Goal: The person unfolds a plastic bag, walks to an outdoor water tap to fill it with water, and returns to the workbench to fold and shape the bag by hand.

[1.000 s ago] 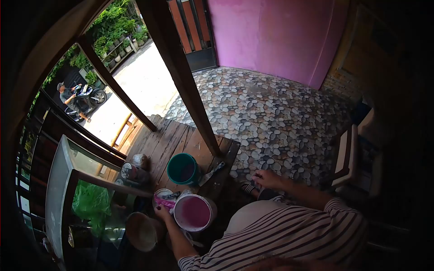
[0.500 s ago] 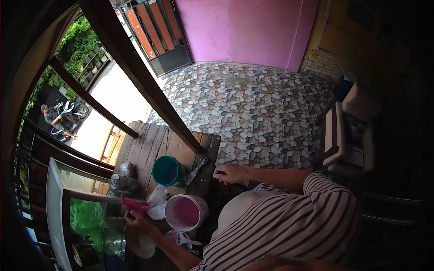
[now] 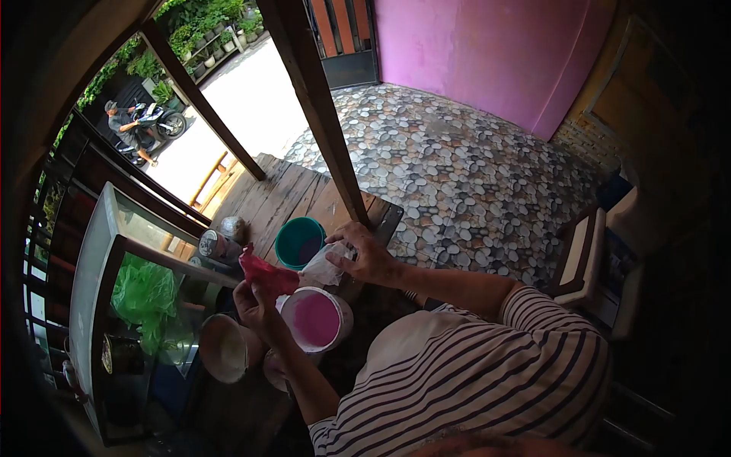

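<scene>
My left hand (image 3: 257,306) grips the pink-stained end of a plastic bag (image 3: 268,279), just left of a white bucket of pink paint (image 3: 315,320). The bag's whitish part (image 3: 327,265) is pinched by my right hand (image 3: 365,255), above and behind that bucket. The two parts meet or overlap; whether they are one bag I cannot tell. A teal bucket (image 3: 300,242) stands on the wooden table (image 3: 263,209), directly behind the whitish plastic.
An empty-looking pail (image 3: 228,349) sits left of the paint. Cans (image 3: 218,246) stand near a glass case (image 3: 114,305) holding green plastic (image 3: 145,301). A wooden post (image 3: 316,107) rises from the table. Outside, a person (image 3: 124,126) sits on a motorbike (image 3: 161,122).
My right hand has moved left and forward from the table's right edge and taken hold of the whitish plastic. My left hand has lifted the pink plastic closer to it.
</scene>
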### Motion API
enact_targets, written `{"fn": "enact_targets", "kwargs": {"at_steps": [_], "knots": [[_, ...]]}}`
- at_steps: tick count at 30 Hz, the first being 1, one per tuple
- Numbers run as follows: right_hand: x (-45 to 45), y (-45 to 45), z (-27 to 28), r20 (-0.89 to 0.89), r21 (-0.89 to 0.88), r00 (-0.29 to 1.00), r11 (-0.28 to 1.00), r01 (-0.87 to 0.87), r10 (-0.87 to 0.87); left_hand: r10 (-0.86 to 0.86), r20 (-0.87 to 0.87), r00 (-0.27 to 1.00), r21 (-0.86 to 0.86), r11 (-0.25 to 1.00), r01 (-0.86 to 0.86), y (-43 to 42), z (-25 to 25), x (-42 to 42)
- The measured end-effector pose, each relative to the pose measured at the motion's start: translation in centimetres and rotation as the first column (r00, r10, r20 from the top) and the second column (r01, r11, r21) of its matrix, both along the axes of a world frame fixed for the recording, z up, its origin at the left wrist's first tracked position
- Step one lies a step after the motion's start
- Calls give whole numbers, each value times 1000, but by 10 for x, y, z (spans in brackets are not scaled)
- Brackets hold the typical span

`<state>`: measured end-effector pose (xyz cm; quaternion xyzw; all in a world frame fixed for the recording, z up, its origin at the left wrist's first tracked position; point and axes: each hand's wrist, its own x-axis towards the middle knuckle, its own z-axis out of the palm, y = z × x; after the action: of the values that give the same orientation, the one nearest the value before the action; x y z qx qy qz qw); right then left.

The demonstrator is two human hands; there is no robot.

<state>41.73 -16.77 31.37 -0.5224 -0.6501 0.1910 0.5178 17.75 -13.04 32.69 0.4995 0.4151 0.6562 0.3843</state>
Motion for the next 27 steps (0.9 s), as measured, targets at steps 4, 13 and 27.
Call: {"fn": "enact_targets", "kwargs": {"at_steps": [4,13,27], "knots": [[-14,11,16,45,-58,994,993,-102,104,-46,14,999,-9,999,46,-2,-11,5],[-51,41,9,-340,-235,873,867,-439,349,-51,162,985,-61,996,61,-19,4,17],[-70,59,9,-676,-218,690,825,-521,257,32,213,977,-128,992,-4,-50,-13,-1]]}}
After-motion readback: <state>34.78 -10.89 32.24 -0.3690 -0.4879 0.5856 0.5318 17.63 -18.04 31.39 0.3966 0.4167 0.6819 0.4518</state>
